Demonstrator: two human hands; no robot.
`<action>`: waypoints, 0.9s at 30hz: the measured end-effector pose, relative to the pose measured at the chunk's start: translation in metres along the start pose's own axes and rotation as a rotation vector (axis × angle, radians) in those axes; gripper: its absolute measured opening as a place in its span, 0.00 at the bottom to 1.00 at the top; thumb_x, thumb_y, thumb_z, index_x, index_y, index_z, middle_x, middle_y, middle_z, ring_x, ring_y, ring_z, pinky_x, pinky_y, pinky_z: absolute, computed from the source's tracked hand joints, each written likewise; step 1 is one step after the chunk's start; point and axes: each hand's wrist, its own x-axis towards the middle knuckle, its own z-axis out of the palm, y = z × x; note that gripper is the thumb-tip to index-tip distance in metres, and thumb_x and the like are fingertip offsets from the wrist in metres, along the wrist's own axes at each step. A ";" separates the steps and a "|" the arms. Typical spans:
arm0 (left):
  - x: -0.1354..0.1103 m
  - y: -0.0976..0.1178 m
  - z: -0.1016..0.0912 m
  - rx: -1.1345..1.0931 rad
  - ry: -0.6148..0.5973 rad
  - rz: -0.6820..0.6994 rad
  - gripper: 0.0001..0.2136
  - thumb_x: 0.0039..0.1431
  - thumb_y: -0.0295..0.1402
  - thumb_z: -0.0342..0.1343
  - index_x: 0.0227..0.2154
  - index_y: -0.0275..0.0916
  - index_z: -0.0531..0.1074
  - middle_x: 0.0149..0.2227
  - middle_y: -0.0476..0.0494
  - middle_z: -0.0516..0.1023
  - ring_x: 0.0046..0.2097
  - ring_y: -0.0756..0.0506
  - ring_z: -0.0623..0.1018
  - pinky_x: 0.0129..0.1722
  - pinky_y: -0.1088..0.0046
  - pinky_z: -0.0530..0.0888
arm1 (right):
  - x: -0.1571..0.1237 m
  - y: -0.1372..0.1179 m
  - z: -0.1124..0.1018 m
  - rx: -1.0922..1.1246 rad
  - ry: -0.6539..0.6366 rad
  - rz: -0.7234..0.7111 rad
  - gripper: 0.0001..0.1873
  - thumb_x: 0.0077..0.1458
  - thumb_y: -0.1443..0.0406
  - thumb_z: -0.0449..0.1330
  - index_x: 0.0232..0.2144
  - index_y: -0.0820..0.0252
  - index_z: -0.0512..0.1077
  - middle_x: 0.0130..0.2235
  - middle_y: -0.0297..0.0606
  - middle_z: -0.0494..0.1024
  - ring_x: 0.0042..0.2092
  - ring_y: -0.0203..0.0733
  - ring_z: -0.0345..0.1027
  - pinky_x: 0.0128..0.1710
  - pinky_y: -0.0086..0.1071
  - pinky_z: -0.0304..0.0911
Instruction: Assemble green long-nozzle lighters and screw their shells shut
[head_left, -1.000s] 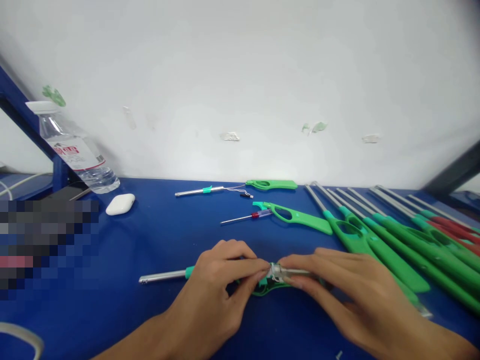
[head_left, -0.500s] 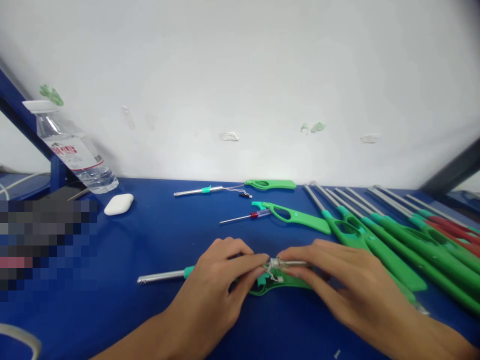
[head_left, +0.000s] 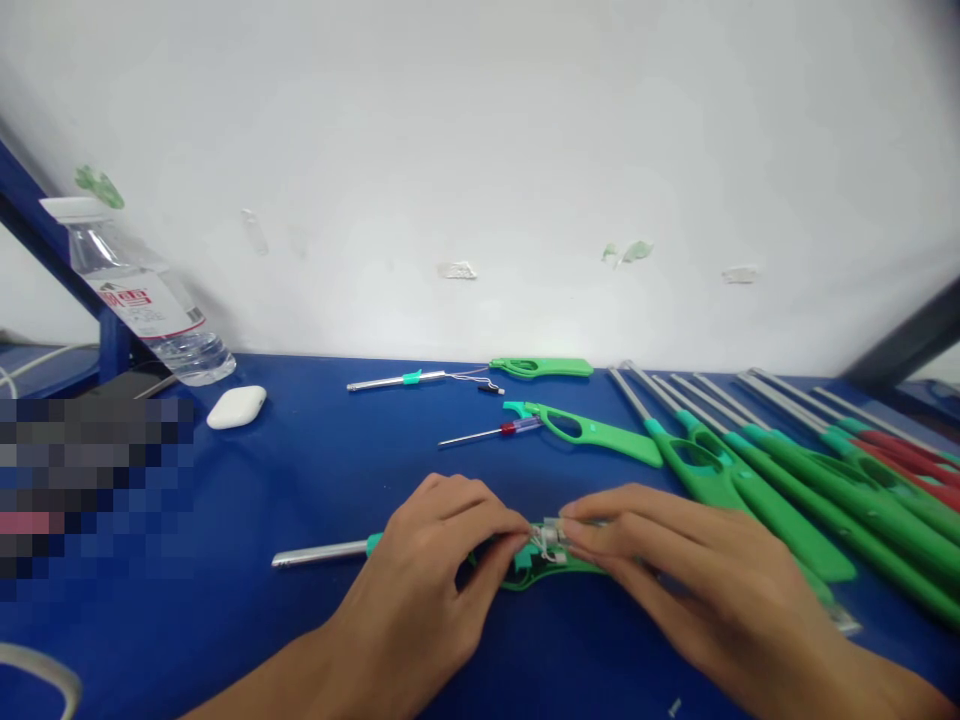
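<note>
A long-nosed lighter lies on the blue table in front of me, its metal tube (head_left: 319,551) pointing left and its open green handle shell (head_left: 555,570) under my fingers. My left hand (head_left: 439,570) pinches the lighter just behind its teal collar. My right hand (head_left: 697,580) pinches a small clear and metal inner part (head_left: 551,535) at the top of the shell. The fingertips of both hands meet over that part. Both hands are closed.
Two half-built green lighters (head_left: 585,432) (head_left: 541,367) lie further back. A row of several finished green and red lighters (head_left: 787,470) fills the right. At back left stand a water bottle (head_left: 142,295) and a white case (head_left: 236,407). A blurred patch covers the left edge.
My right fingers have slid a little left along the inner part, covering more of it. My left hand holds the same spot.
</note>
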 end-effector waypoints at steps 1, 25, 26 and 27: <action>0.000 0.000 0.000 0.003 0.006 0.010 0.09 0.66 0.20 0.58 0.40 0.41 0.79 0.38 0.50 0.82 0.38 0.47 0.80 0.42 0.69 0.73 | 0.000 -0.001 -0.001 -0.006 -0.001 -0.008 0.11 0.67 0.73 0.57 0.42 0.55 0.77 0.43 0.36 0.85 0.38 0.37 0.82 0.37 0.25 0.75; -0.001 0.003 0.001 -0.104 -0.042 -0.108 0.06 0.68 0.26 0.58 0.40 0.44 0.78 0.38 0.53 0.80 0.39 0.48 0.78 0.44 0.69 0.70 | -0.001 -0.002 0.003 0.026 0.045 0.032 0.09 0.67 0.71 0.61 0.47 0.55 0.75 0.43 0.29 0.86 0.40 0.32 0.82 0.43 0.19 0.73; -0.001 0.002 0.001 -0.107 -0.041 -0.103 0.06 0.68 0.26 0.58 0.40 0.44 0.78 0.38 0.53 0.80 0.39 0.48 0.78 0.44 0.69 0.70 | -0.001 -0.002 0.003 0.038 0.040 0.033 0.09 0.66 0.71 0.61 0.47 0.55 0.75 0.43 0.29 0.86 0.40 0.31 0.82 0.43 0.18 0.72; -0.001 0.001 0.001 -0.104 -0.040 -0.095 0.06 0.68 0.25 0.58 0.40 0.44 0.78 0.38 0.53 0.80 0.39 0.48 0.77 0.44 0.69 0.70 | -0.001 -0.002 0.003 0.050 0.033 0.035 0.09 0.66 0.71 0.61 0.46 0.55 0.76 0.43 0.29 0.86 0.40 0.31 0.82 0.43 0.17 0.72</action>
